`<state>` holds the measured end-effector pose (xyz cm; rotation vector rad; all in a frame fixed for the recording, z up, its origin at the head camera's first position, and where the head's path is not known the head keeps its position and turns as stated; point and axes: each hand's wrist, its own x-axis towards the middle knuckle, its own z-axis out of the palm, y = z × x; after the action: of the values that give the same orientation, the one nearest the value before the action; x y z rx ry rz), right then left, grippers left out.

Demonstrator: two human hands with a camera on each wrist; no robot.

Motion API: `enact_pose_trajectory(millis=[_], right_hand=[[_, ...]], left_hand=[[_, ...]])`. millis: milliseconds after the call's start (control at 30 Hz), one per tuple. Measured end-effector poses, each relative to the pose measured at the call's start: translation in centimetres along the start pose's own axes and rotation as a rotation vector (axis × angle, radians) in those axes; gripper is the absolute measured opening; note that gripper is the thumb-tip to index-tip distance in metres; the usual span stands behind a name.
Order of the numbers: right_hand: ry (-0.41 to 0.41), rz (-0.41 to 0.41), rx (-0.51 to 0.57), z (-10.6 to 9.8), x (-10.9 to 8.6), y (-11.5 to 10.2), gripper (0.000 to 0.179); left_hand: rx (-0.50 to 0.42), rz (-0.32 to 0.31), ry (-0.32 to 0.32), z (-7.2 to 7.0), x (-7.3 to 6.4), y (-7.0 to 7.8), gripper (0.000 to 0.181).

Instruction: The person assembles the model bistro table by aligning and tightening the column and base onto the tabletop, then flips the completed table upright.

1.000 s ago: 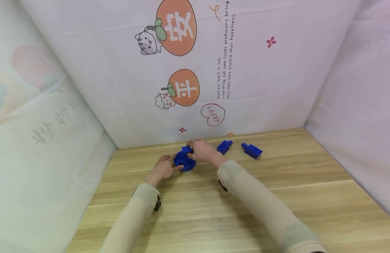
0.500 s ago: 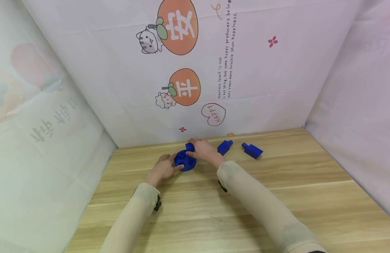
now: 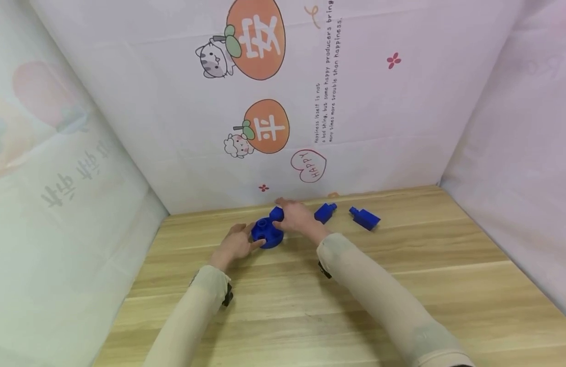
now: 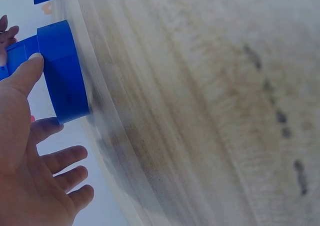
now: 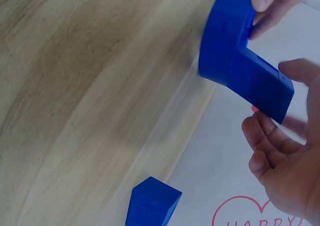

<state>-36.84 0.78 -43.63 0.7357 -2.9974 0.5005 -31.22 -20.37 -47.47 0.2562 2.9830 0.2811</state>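
Note:
A round blue base (image 3: 270,238) with sockets in its top sits on the wooden table near the back wall. My left hand (image 3: 237,245) pinches its rim between thumb and index finger, the other fingers spread loose in the left wrist view. A blue rectangular block (image 5: 262,85) meets the base and sticks out at a slant from its far right side. Around the block's outer end is my right hand (image 3: 297,216), thumb on one edge and fingers at the opposite side. The end of the block that meets the base is hidden.
Two more blue blocks with narrow knobbed ends lie right of my right hand: a nearer block (image 3: 325,213) and a farther block (image 3: 366,219). A printed white cloth wall (image 3: 356,168) rises right behind the table's back edge. The wooden table (image 3: 283,306) extends toward me.
The block has tilted outward, away from the base's middle toward the back right, and the right index finger has lifted slightly. The left hand and the base stay in place.

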Motion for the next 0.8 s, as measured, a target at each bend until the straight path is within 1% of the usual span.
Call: enact_pose_trajectory(millis=[67, 100, 233, 300, 533, 667, 800], right_hand=[[-0.010, -0.032, -0.011, -0.03, -0.02, 0.17, 0.066], [-0.008, -0.039, -0.005, -0.08, -0.06, 0.23, 0.064], [0.011, -0.013, -0.001, -0.31, -0.36, 0.34, 0.055], [0.016, 0.005, -0.007, -0.33, -0.46, 0.34, 0.054], [0.003, -0.021, -0.066, -0.83, -0.54, 0.04, 0.053], [0.015, -0.021, -0.090, -0.72, -0.59, 0.23, 0.052], [0.021, -0.019, -0.069, -0.64, -0.80, 0.52, 0.055]], left_hand=[[0.000, -0.002, 0.002, 0.13, 0.04, -0.02, 0.081], [0.000, -0.003, 0.006, 0.19, 0.06, -0.05, 0.081], [0.004, -0.003, 0.014, 0.46, 0.21, -0.15, 0.081], [-0.001, -0.001, 0.017, 0.53, 0.24, -0.17, 0.081], [0.001, -0.005, 0.028, 0.42, 0.10, -0.24, 0.080], [0.015, 0.001, 0.030, 0.31, 0.09, -0.06, 0.079], [0.018, 0.010, 0.027, 0.34, 0.12, 0.16, 0.079]])
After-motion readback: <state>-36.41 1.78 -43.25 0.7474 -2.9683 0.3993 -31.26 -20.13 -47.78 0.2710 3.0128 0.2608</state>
